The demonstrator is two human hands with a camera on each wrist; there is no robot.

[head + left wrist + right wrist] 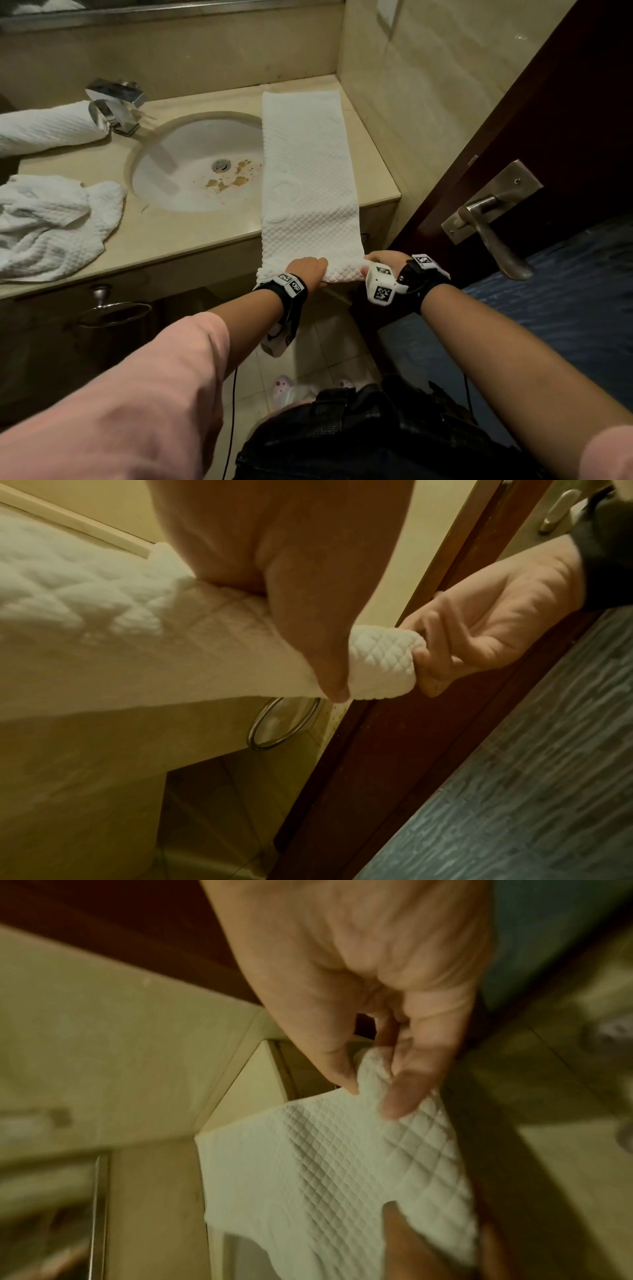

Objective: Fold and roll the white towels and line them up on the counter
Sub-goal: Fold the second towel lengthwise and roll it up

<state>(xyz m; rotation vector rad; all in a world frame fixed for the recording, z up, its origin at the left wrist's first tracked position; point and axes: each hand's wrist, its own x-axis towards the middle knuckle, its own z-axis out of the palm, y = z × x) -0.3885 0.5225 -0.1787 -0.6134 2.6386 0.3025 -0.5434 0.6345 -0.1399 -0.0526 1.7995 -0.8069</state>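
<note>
Pink sleeve (130,394) and dark trousers fill the near bottom of the head view, both forearms reaching forward. Left hand (306,269) and right hand (382,262) sit side by side at the near short end of the folded towel (305,164), which hangs just past the counter (178,236) front edge. Left wrist view: near end already turned into a small tight roll, left fingers curled over it, right hand (479,631) clamped on the roll's right end. Right wrist view: right thumb and fingers pinch the quilted edge; blurry, but the grip reads clear. So both hands closed on the towel.

Key relation: towel's long axis runs straight away from the person, from the hands toward the back wall, lying as a narrow strip on the counter to the right of the sink (198,164), its left edge overlapping the basin rim. Roll axis is crosswise, between the two hands. Both hands about equally near; neither leads. Judgement: rolling has just started, next move is rolling forward, away from the body, along the strip, keeping both ends even so it does not cone.

Farther left: crumpled towel (51,222) on the counter, not yet folded. Beyond it, rolled towel (48,126) lying beside the faucet (116,102), looks finished.
</note>
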